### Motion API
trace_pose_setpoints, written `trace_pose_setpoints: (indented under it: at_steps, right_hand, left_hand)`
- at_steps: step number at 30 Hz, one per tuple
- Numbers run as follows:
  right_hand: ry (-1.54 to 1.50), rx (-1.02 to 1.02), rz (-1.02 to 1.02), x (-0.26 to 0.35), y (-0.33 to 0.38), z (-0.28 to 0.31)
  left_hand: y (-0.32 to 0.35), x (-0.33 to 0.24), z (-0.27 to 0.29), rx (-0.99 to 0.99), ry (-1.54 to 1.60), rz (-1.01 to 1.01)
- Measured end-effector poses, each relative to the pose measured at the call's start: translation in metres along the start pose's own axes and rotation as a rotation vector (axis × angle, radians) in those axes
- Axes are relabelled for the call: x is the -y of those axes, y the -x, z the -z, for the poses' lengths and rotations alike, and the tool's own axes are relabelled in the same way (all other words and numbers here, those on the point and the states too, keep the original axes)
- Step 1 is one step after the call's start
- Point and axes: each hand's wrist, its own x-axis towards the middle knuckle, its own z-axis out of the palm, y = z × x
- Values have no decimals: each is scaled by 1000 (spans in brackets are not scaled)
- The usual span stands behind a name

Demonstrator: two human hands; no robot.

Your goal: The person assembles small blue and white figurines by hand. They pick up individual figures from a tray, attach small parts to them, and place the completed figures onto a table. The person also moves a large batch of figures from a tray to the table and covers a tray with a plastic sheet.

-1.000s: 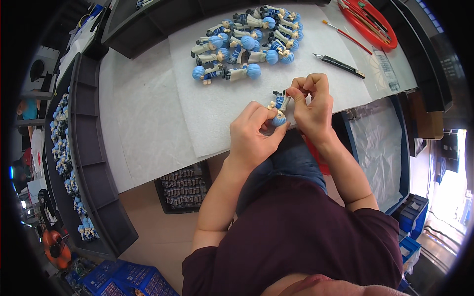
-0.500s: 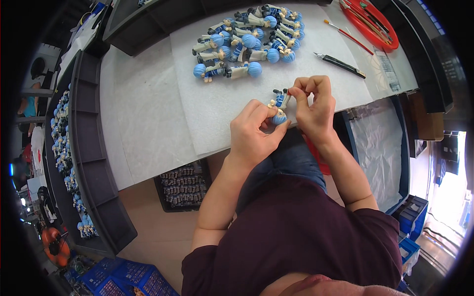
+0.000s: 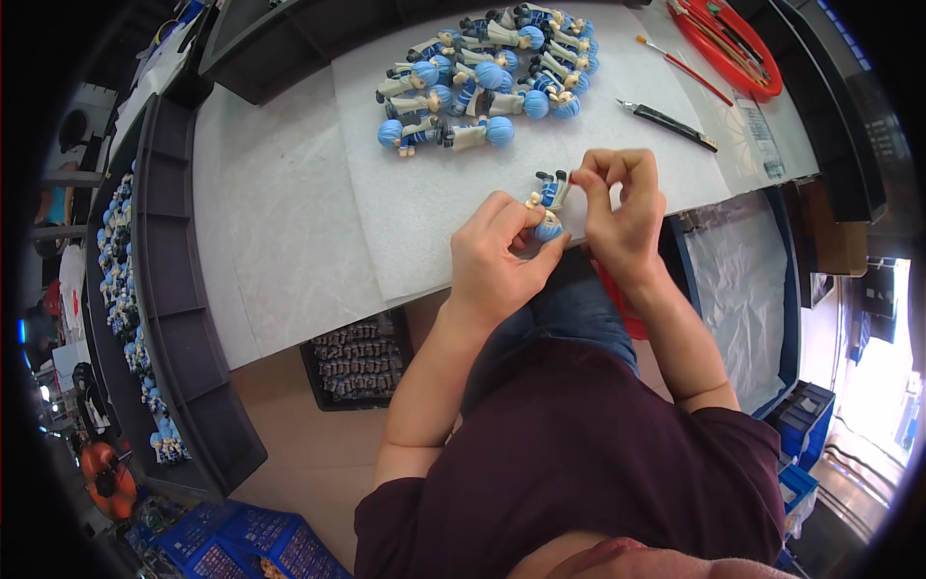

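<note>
A small blue-haired figurine (image 3: 551,192) with a blue outfit, a pale cape-like part and dark shoes is pinched by the head in my left hand (image 3: 499,256). Its feet point away from me, over the white foam sheet near the table's front edge. Just right of its legs, my right hand (image 3: 622,207) is closed, thumb against curled fingers. A tiny reddish spot shows at those fingertips; whether it is a held thing I cannot tell. Beyond my hands, several similar figurines (image 3: 489,77) lie in a cluster on the white foam sheet (image 3: 386,222).
A craft knife (image 3: 667,126) and a red-handled brush (image 3: 696,77) lie to the right. Behind them is a red tray (image 3: 769,89) of brushes. Black trays (image 3: 180,253) line the left, one with figurines (image 3: 121,261). A dark tray (image 3: 355,362) of small parts stands below the table edge.
My right hand has shifted slightly right, away from the figurine's legs. My left hand keeps its pinch on the head, with the figurine almost unmoved.
</note>
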Motion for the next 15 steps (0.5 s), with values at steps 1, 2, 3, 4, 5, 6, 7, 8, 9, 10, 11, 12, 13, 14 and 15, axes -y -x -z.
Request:
trace_pose_setpoints:
  at_steps: [1, 2, 3, 4, 5, 6, 7, 8, 9, 10, 11, 12, 13, 14, 15]
  right_hand:
    - [-41, -11, 29, 3, 1, -1]
    - [37, 51, 120, 3, 3, -3]
    - [48, 53, 51, 2, 2, -2]
    - [59, 56, -17, -1, -1, -1]
    - [69, 57, -79, -5, -6, 0]
    - [44, 50, -125, -9, -11, 2]
    - [31, 53, -59, -4, -8, 2]
    - [19, 62, 1, 3, 1, 2]
    - [7, 71, 61, 7, 7, 1]
    - [36, 79, 62, 0, 5, -2]
    - [41, 77, -4, -1, -1, -2]
    - [46, 75, -70, 0, -7, 1]
    - [51, 73, -136, 1, -9, 4]
    - [79, 63, -94, 1, -5, 6]
    - [74, 63, -33, 0, -3, 4]
  left_hand:
    - [0, 0, 0, 3, -3, 4]
    - [0, 0, 0, 0, -1, 6]
    - [0, 1, -1, -3, 0, 7]
    - [1, 1, -2, -5, 2, 8]
    - [0, 0, -1, -7, -3, 2]
    - [0, 0, 0, -9, -9, -4]
    - [-1, 0, 1, -12, -15, -11]
    - [0, 0, 0, -8, -17, -4]
    - [0, 0, 0, -5, -19, 2]
    - [0, 0, -1, -1, -21, 9]
    - [0, 0, 0, -6, -13, 3]
    - [0, 1, -1, -11, -5, -4]
    - [0, 1, 0, -16, 3, -10]
    - [0, 1, -1, -13, 5, -6]
    - [1, 1, 0, -9, 7, -2]
